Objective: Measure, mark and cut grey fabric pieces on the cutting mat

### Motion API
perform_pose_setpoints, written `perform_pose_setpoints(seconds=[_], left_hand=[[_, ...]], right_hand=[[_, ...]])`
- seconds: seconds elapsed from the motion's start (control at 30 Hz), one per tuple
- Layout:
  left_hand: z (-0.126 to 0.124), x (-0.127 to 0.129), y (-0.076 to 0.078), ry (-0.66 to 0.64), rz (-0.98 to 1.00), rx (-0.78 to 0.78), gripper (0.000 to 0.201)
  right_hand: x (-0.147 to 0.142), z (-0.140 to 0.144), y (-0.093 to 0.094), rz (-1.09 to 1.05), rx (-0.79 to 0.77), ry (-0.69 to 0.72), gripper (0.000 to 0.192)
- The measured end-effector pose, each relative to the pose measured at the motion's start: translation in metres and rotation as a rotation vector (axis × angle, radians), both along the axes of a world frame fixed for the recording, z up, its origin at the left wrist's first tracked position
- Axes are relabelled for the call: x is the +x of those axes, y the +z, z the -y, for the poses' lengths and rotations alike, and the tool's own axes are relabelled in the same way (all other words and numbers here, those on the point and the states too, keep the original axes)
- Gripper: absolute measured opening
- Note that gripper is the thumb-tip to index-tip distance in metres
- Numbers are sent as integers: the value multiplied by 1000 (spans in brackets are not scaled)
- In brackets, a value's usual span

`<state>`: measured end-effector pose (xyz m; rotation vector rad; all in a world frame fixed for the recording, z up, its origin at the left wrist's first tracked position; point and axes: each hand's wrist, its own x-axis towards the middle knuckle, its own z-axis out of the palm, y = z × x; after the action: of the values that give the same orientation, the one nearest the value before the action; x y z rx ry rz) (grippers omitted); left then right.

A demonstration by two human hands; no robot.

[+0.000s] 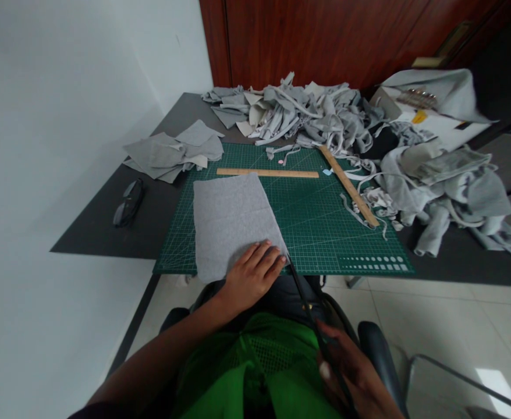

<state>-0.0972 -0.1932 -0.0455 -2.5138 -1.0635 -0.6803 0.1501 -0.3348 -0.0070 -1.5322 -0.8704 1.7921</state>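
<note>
At nine o'clock on the dark surface (pixel 107 227) lies a pair of dark glasses (pixel 128 202), and beyond them, toward ten o'clock, a small stack of cut grey pieces (pixel 174 152) that looks finished. On the green cutting mat (pixel 320 227) a grey fabric rectangle (pixel 229 221) lies flat, apparently whole and uncut. The left hand (pixel 253 273) presses its near right corner, fingers spread and flat. Just beside them, at six o'clock, the scissors (pixel 308 308) point at that corner, the right hand (pixel 355 378) closed round their handles. Two wooden rulers (pixel 268 173) sit past the fabric. At twelve to two o'clock, heaps of grey scraps (pixel 316 113) suggest much cutting already done.
</note>
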Motion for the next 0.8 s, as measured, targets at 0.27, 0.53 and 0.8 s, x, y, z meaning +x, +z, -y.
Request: perform_pose_setpoints(seconds=[0.27,0.53,0.8], left_hand=[[0,1,0,0,16,13,26],[0,1,-2,8,-6,-13,27],[0,2,1,6,19,-8,28]], right_hand=[[4,6,-9,-9,-21,23,71],[2,7,-16,-74,-2,13,70],[-1,10,-17,-45,-18,-26,72]])
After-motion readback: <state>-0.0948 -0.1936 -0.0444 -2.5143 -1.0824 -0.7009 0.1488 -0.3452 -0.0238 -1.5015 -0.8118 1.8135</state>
